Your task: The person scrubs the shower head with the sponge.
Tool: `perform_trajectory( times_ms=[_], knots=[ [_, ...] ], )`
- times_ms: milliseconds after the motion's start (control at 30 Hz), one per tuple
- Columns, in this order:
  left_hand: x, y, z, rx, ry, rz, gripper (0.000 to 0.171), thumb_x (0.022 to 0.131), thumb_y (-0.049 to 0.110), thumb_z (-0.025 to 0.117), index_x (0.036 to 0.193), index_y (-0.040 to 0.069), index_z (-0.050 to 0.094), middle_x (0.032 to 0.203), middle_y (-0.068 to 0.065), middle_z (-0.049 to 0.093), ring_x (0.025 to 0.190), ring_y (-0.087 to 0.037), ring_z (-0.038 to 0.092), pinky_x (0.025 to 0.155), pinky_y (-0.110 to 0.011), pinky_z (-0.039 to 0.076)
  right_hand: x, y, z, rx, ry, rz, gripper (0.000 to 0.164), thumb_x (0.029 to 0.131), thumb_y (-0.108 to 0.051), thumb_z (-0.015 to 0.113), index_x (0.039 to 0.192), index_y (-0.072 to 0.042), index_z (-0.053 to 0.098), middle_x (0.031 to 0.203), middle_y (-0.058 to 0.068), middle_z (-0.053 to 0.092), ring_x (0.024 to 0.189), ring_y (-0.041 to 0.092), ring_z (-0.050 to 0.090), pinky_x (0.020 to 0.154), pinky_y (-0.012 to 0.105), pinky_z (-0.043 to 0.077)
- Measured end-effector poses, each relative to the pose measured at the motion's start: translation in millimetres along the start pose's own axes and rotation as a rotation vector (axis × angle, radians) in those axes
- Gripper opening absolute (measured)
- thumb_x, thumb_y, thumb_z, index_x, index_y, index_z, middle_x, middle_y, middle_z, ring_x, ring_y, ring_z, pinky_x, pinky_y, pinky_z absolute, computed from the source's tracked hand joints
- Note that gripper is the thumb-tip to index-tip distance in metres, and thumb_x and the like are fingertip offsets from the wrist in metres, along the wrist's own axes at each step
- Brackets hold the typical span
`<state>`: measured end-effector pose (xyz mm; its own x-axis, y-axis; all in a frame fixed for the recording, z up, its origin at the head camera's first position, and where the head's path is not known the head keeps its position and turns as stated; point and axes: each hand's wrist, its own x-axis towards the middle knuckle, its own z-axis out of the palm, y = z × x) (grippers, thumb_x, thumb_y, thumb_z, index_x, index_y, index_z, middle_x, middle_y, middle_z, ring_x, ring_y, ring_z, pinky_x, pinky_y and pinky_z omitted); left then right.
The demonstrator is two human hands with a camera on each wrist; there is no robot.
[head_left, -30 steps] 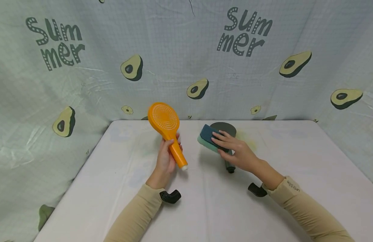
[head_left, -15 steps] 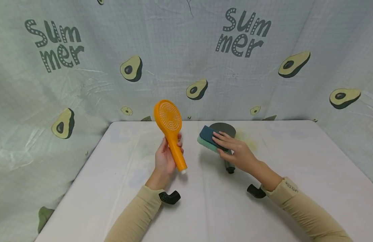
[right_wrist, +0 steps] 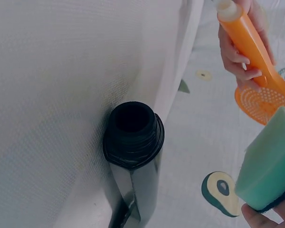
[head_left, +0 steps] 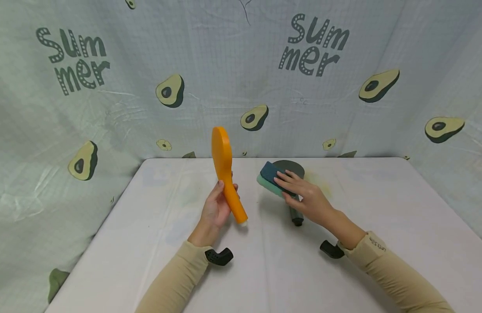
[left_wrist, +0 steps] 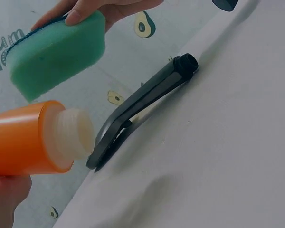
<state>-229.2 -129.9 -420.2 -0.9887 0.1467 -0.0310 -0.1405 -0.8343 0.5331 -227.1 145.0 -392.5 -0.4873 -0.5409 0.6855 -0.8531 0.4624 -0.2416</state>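
Observation:
My left hand (head_left: 215, 211) grips an orange shower head (head_left: 222, 154) by its handle, thumb on the near side. The shower head is raised above the table, its round head upward and its smooth back and edge toward me in the head view. A pale threaded end (left_wrist: 76, 133) shows on it in the left wrist view. My right hand (head_left: 311, 200) pinches a green sponge (left_wrist: 61, 54) with a dark blue scouring side (head_left: 271, 172), held above the table. Below and behind that hand lies a dark grey shower head (head_left: 297, 216), partly hidden, its black threaded end (right_wrist: 133, 130) toward me.
A white cloth covers the table (head_left: 241, 278). Behind it hangs a pale curtain (head_left: 209, 48) printed with avocados and lettering. Black curved pieces (head_left: 219, 256) sit at both sleeve cuffs.
My left hand has turned the orange shower head, so its perforated face has swung out of the head view and its head has shifted right. The right hand and sponge stay almost still.

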Motion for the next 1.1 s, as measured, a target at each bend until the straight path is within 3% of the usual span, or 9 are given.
perform_trajectory(
  times_ms=[167, 267, 467, 733, 933, 1100],
  knots=[
    [-2.0, -0.3, 0.0, 0.025, 0.035, -0.028, 0.026, 0.110, 0.019, 0.048, 0.136, 0.014, 0.048, 0.112, -0.007, 0.057, 0.102, -0.022, 0.054, 0.095, -0.038, 0.044, 0.2, 0.0, 0.9, 0.006, -0.006, 0.001, 0.053, 0.084, 0.006, 0.078, 0.135, 0.001, 0.065, 0.142, 0.020, 0.058, 0.129, 0.049, 0.052, 0.095, 0.058, 0.050],
    [-2.3, 0.3, 1.8, 0.015, 0.011, -0.037, 0.027, 0.110, 0.017, 0.047, 0.137, 0.015, 0.049, 0.116, -0.005, 0.058, 0.105, -0.023, 0.053, 0.100, -0.040, 0.040, 0.8, 0.6, 1.6, 0.009, -0.006, -0.007, 0.053, 0.083, 0.006, 0.078, 0.135, 0.001, 0.065, 0.141, 0.020, 0.059, 0.129, 0.049, 0.052, 0.095, 0.058, 0.050],
    [-1.3, -0.3, 3.9, 0.075, -0.008, -0.026, 0.024, 0.110, 0.014, 0.046, 0.131, 0.017, 0.057, 0.117, -0.003, 0.059, 0.105, -0.020, 0.060, 0.089, -0.040, 0.049, 2.7, 0.1, 2.4, 0.000, -0.022, -0.019, 0.054, 0.083, 0.006, 0.079, 0.134, 0.001, 0.065, 0.140, 0.021, 0.060, 0.129, 0.048, 0.052, 0.094, 0.056, 0.052],
    [1.3, -3.3, 4.4, 0.130, 0.068, 0.005, 0.036, 0.108, 0.016, 0.053, 0.142, 0.017, 0.042, 0.128, -0.003, 0.052, 0.111, -0.018, 0.065, 0.088, -0.036, 0.055, 4.7, -5.3, 5.1, 0.015, -0.040, -0.032, 0.056, 0.082, 0.008, 0.079, 0.136, 0.000, 0.064, 0.140, 0.020, 0.060, 0.129, 0.050, 0.052, 0.095, 0.056, 0.051],
    [3.0, -2.7, 4.6, 0.107, 0.069, 0.025, 0.036, 0.110, 0.012, 0.048, 0.144, 0.018, 0.038, 0.136, -0.007, 0.047, 0.117, -0.023, 0.059, 0.087, -0.039, 0.056, 9.7, -12.8, 11.5, 0.047, -0.040, -0.082, 0.055, 0.080, 0.009, 0.080, 0.133, 0.001, 0.067, 0.137, 0.020, 0.062, 0.130, 0.047, 0.053, 0.095, 0.055, 0.052],
    [2.4, -3.1, 4.3, 0.141, 0.060, 0.048, 0.042, 0.108, 0.004, 0.046, 0.146, 0.018, 0.034, 0.138, -0.007, 0.046, 0.122, -0.027, 0.058, 0.088, -0.043, 0.059, 11.4, -17.9, 18.3, 0.047, -0.059, -0.148, 0.058, 0.079, 0.006, 0.081, 0.134, -0.004, 0.067, 0.136, 0.019, 0.063, 0.128, 0.047, 0.055, 0.095, 0.055, 0.052]
  ],
)
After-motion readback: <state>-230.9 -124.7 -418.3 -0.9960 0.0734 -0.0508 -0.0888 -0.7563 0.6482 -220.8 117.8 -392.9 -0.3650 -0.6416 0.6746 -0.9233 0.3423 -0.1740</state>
